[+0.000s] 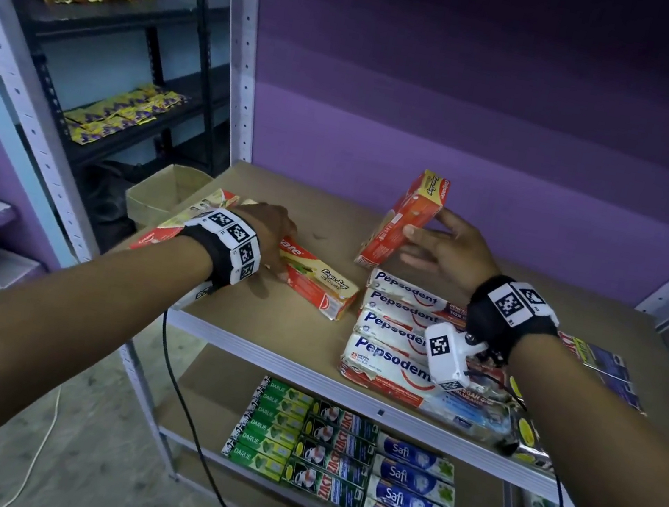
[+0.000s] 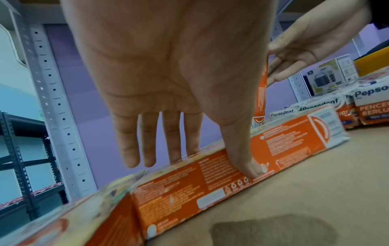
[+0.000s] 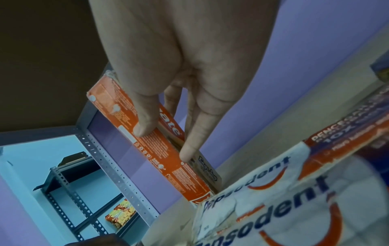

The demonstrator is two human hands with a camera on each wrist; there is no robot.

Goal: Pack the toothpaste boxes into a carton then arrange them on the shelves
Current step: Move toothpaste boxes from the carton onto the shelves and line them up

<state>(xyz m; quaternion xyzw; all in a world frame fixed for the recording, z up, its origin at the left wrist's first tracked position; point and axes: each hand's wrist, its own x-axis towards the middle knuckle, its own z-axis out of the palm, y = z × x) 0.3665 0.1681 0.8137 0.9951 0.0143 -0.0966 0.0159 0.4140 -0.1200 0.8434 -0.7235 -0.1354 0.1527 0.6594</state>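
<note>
My right hand (image 1: 427, 225) pinches a red Colgate box (image 1: 399, 229) between thumb and fingers, holding it tilted on end above the brown shelf board (image 1: 266, 326). The right wrist view shows that hand (image 3: 166, 143) with its thumb on the box's (image 3: 162, 159) orange side. My left hand (image 1: 271, 235) lies with straight fingers on a second Colgate box (image 1: 318, 284) lying flat. In the left wrist view the left hand's (image 2: 200, 163) thumb presses that box's (image 2: 284, 143) near side. A third Colgate box (image 1: 191, 219) lies left of it. A small brown carton (image 1: 159, 195) stands open at the shelf's left edge.
A row of white Pepsodent boxes (image 1: 390, 330) lies front right on the same board, with foil packets (image 1: 604, 359) beyond my right wrist. The shelf below holds Darlie, Zact and Safi boxes (image 1: 346, 456). A grey perforated post (image 1: 242, 58) rises at the back left.
</note>
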